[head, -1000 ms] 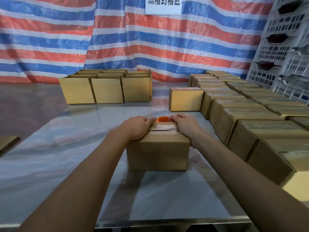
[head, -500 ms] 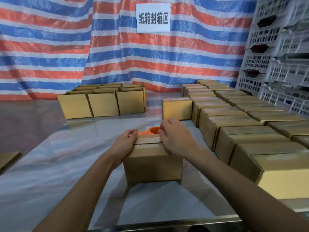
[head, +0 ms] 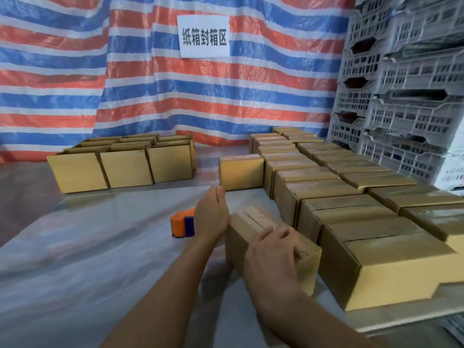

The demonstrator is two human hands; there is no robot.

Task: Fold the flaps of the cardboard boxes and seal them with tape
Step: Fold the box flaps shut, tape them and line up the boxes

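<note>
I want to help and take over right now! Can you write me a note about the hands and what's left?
Left hand: open, flat against the left side of the box.
Right hand: grips the box's near end from above.
Tape dispenser: on the table, left of the box, untouched.
Done: this box looks taped along its top; sealed boxes stand in rows on the right.
Left: set it with them, then seal the back-left boxes, which look open.
</note>
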